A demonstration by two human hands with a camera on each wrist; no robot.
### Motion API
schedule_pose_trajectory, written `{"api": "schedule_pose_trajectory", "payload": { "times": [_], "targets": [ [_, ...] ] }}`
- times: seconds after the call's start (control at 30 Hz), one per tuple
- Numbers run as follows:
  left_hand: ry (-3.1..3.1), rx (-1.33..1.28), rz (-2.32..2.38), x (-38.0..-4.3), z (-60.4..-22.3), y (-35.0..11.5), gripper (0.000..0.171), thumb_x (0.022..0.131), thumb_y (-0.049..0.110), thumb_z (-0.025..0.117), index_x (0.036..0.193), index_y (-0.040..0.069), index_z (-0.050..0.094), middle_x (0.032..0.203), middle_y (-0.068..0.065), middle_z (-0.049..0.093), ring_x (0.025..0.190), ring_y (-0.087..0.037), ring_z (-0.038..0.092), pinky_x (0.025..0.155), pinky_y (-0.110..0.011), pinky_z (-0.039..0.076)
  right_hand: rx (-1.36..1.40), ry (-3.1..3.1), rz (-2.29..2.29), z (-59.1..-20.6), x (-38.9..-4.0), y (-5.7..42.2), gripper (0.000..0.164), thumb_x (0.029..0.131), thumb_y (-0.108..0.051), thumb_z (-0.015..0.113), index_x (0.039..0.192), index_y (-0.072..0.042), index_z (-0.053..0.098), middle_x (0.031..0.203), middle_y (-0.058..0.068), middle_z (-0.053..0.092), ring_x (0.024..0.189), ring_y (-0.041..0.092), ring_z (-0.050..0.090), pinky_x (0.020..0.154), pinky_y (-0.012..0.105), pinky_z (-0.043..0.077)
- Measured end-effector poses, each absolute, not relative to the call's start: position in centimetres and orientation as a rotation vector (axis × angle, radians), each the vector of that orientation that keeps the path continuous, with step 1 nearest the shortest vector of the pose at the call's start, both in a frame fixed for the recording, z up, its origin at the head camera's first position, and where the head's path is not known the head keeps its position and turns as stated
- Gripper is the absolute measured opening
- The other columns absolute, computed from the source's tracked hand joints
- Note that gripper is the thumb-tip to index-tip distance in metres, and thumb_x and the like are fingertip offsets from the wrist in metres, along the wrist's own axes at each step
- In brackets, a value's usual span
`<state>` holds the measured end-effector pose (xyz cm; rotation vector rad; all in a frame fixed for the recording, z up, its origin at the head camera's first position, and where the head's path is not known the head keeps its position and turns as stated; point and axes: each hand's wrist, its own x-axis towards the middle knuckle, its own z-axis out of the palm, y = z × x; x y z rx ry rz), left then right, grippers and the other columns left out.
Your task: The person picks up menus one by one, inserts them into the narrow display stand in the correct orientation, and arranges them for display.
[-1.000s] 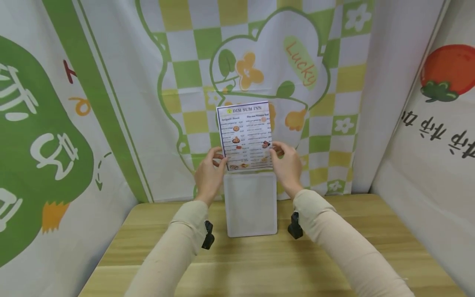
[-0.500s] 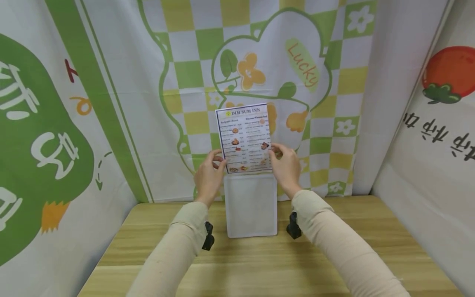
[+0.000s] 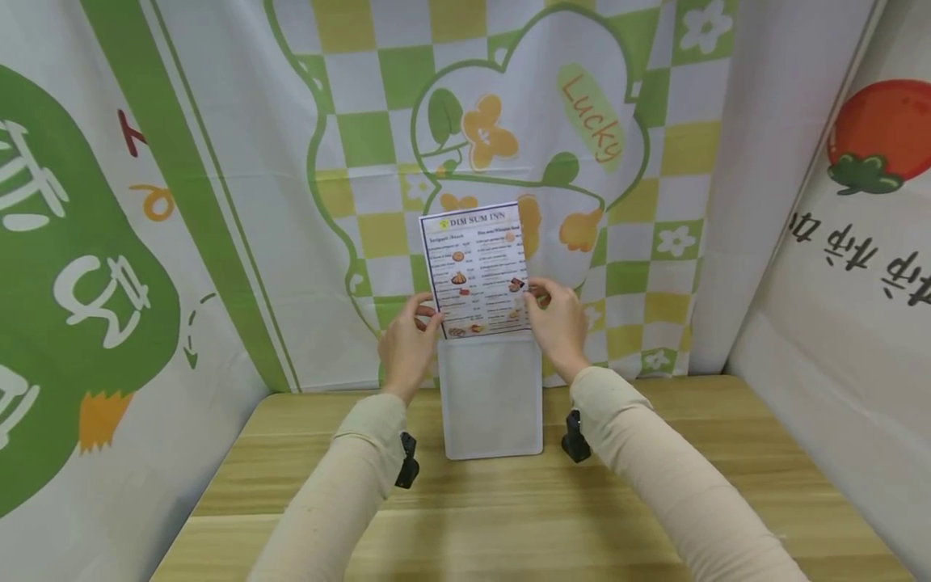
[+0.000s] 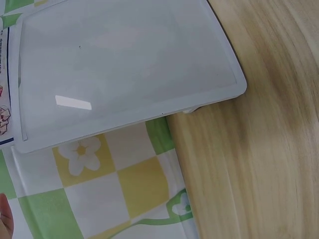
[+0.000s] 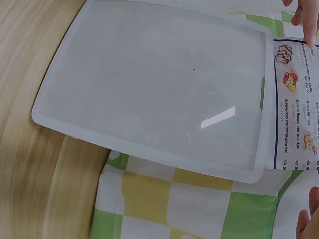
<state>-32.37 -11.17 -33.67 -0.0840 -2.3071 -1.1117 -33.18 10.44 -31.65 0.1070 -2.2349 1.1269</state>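
A printed dim sum menu sheet (image 3: 476,271) stands upright against the checked backdrop. My left hand (image 3: 409,343) pinches its left edge low down, and my right hand (image 3: 560,327) pinches the right edge. Directly below is a white-framed, clear-fronted sign holder (image 3: 493,396) on the table. In the right wrist view, the menu's bottom edge lies close along the holder's top rim (image 5: 268,109); whether any of it is inside I cannot tell. Only a strip of the menu (image 4: 5,99) shows in the left wrist view, with part of my left hand (image 4: 5,219).
The wooden table (image 3: 451,525) reaches back to the checked fabric backdrop (image 3: 364,145). Printed fabric walls stand at the left (image 3: 240,267) and right (image 3: 815,339). Black devices (image 3: 576,436) hang at both wrists beside the holder.
Both hands have moved the menu slightly left and a little downward, bringing its bottom edge closer to the holder's top rim. Their grip looks the same.
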Motion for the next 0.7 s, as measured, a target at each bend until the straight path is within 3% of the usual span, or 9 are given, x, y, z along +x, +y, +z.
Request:
{"api": "schedule_pose_trajectory", "payload": {
  "times": [0.7],
  "targets": [
    [-2.326,-0.088,-1.099,-32.28,-34.12,-10.81,0.033,0.096,0.024,0.067,0.128,0.021,0.061,0.104,0.002,0.072,0.080,-0.017,0.063,0.066,-0.034,0.044,0.144,-2.247,1.126,-32.17,-33.20,10.85,0.023,0.095,-0.019,0.067,0.115,-0.009,0.070,0.100,0.005,0.071,0.087,0.022,0.060,0.071,0.037,0.046]
  ]
}}
